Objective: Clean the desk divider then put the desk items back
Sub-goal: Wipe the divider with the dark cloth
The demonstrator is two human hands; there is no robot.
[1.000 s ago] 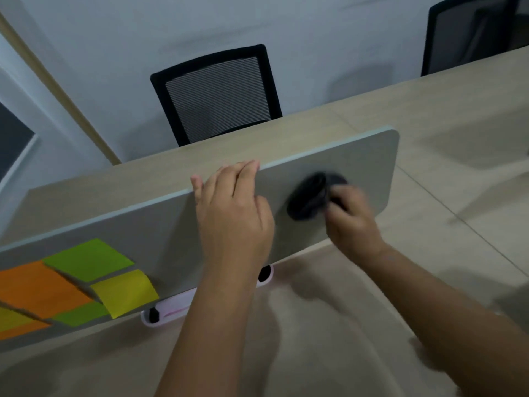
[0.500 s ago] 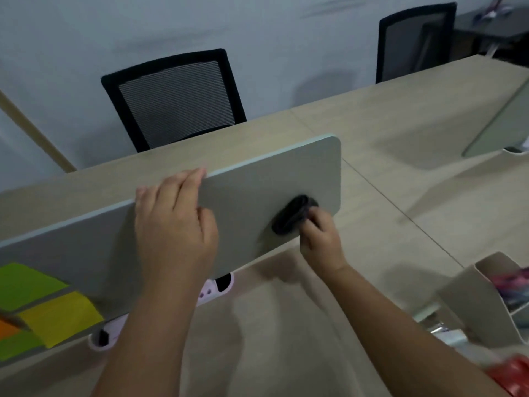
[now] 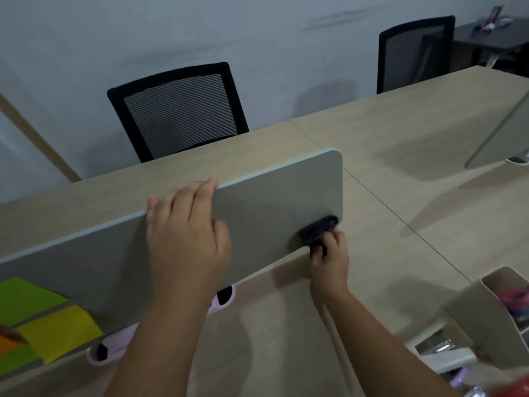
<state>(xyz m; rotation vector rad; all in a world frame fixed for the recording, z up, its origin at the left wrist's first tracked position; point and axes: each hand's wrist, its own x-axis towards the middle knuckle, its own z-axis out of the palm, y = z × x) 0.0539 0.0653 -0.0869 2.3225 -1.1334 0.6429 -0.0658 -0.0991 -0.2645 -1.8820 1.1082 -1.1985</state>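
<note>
A long grey flat desk divider panel point(image 3: 272, 202) stands upright across the light wood-grain tabletop point(image 3: 415, 202), held near its lower edge in pale pink clip feet point(image 3: 220, 300). The left hand point(image 3: 186, 239) rests on the panel's near face, its fingers point(image 3: 200, 190) hooked over the top edge and its thumb lying against the face. The right hand point(image 3: 329, 259) grips a bunched black cleaning cloth point(image 3: 317, 232), fingers curled tight round it, and presses it against the panel's lower right corner, just above the tabletop.

On the left end of the panel's near face several sticky notes are stuck: a green one point(image 3: 25, 299), a yellow one point(image 3: 60, 330) just below it, and a sliver of orange point(image 3: 8, 343) at the frame's left edge.

At the tabletop's near right corner stands a beige plastic desk organiser point(image 3: 486, 316) with something red and pink in its compartment; the contents are too blurred to name. A second grey divider panel point(image 3: 503, 136) leans in at the far right edge. Beyond the tabletop's far edge stand two black mesh-backed office chairs, one point(image 3: 177, 113) behind the panel and one point(image 3: 415, 53) further right, against a pale grey wall point(image 3: 257, 30).
</note>
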